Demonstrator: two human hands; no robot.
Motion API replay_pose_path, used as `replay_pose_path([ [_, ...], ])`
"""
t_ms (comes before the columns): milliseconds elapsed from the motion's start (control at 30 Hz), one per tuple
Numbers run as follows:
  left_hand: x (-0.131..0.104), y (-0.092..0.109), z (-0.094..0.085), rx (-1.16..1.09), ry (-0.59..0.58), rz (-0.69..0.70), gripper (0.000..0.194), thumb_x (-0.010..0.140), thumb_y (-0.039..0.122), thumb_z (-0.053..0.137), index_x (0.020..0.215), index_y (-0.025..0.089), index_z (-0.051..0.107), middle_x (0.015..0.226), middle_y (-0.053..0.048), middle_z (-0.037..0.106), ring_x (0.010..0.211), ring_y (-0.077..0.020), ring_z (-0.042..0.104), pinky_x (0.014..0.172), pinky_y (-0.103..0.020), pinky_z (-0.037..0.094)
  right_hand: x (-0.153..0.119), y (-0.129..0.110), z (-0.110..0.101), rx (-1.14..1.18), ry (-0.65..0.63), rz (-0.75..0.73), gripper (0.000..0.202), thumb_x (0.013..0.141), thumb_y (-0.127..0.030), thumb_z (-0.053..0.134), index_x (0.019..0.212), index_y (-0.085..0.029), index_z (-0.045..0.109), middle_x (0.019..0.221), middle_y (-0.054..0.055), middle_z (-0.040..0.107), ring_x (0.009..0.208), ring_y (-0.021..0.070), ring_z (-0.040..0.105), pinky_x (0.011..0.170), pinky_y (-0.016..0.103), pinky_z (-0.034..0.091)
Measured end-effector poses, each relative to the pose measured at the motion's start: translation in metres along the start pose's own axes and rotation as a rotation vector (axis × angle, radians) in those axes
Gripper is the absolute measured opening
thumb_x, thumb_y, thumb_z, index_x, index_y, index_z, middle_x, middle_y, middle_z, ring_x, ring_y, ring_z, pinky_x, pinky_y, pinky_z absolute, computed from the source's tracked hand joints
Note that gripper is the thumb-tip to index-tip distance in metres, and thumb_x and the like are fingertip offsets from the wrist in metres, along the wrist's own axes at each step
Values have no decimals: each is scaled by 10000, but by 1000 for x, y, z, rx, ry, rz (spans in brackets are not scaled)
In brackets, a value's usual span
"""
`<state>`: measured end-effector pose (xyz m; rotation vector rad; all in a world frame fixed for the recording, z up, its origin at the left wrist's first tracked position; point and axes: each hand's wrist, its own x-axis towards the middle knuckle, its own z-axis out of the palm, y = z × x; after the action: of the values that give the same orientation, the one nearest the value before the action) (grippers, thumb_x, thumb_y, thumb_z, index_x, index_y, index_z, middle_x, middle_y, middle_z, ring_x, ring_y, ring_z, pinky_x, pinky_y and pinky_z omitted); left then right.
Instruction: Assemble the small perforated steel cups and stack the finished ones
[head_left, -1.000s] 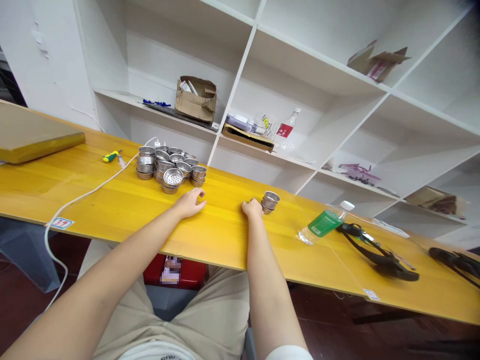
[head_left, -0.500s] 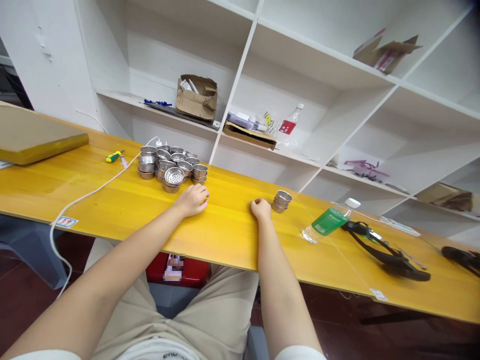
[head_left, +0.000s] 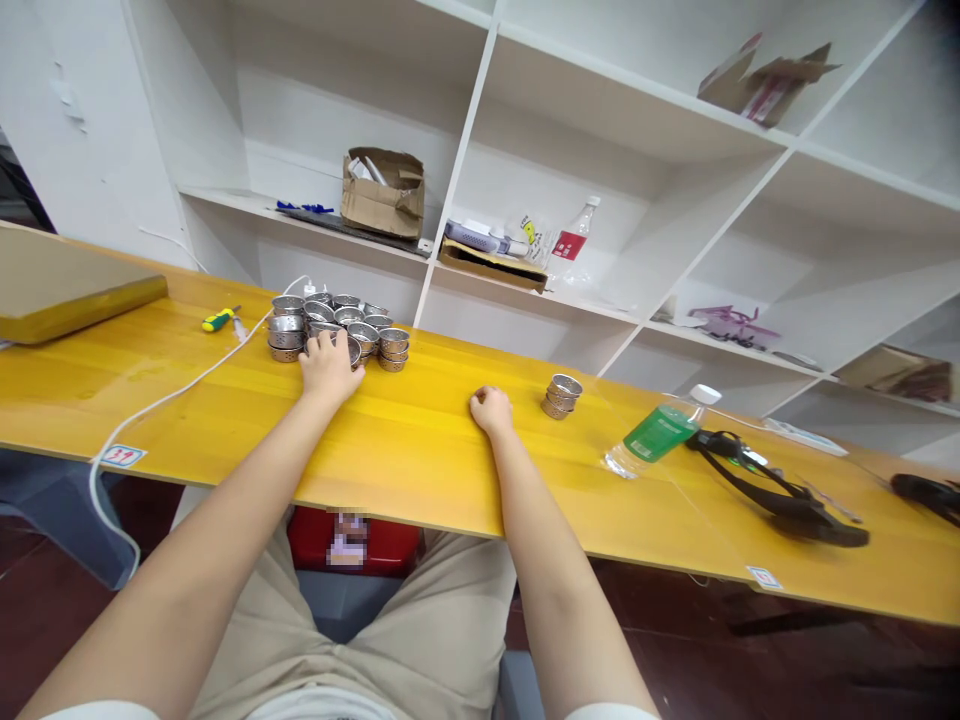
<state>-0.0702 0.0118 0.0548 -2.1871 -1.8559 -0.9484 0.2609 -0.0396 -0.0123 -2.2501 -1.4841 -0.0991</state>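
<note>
Stacks of small perforated metal strainer cups [head_left: 349, 316] stand together on the yellow table, left of the middle. My left hand [head_left: 328, 368] reaches over the front of this group, its fingers curved around the nearest strainer cup [head_left: 354, 352] and partly hiding it. My right hand [head_left: 493, 408] rests on the table with its fingers curled in, and nothing shows in it. A separate short stack of strainer cups [head_left: 562, 397] stands to the right of that hand, apart from it.
On the right are a green-labelled bottle [head_left: 660, 432] and a black strapped headset [head_left: 772, 490]. A green-yellow screwdriver [head_left: 219, 319], a white cable [head_left: 187, 388] and a flat cardboard box [head_left: 82, 285] lie left. White shelves [head_left: 562, 130] rise behind the table.
My left hand has moved left and onto the front strainer cup of the group. My right hand has shifted slightly left, away from the short stack. The whole view has turned a little.
</note>
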Motion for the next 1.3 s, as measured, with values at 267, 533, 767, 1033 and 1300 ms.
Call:
replay_pose_path([
  [267,3,-5,1,52,-36,34,726,822,411,667,1454,160,413,1329,-226,523,1175,-412,560,909,-480,534,2,3,0,12,-4,8,263,942,-289,550,1098,-197,741,1204,97,716,1184,245,613,1020,332,454],
  [533,5,-12,-1,99,-70,120,723,797,353,672,1445,158,417,1328,-214,509,1104,-383,623,904,-440,541,2,1,-1,12,-9,8,271,943,-292,550,1112,-202,741,1212,101,713,1190,256,613,1023,347,459],
  [767,9,-17,-20,110,-81,291,730,835,340,631,1496,178,368,1400,-204,461,1211,-389,566,981,-448,508,-5,-2,-10,-17,6,-27,295,948,-264,530,1167,-191,714,1254,126,688,1213,276,589,1062,380,418],
  [1033,-3,48,-16,-78,-108,639,681,809,269,664,1448,193,441,1426,-192,455,1208,-377,533,999,-464,481,-30,-110,-2,322,240,-269,421,1050,-346,321,1356,-188,563,1346,143,630,1260,252,554,1117,366,358],
  [1300,-14,72,59,-195,-163,474,617,847,337,652,1424,177,502,1375,-213,497,1195,-385,511,952,-470,489,-15,-122,31,855,15,61,383,1045,-400,247,1014,-220,584,1048,68,727,891,178,690,815,268,517],
])
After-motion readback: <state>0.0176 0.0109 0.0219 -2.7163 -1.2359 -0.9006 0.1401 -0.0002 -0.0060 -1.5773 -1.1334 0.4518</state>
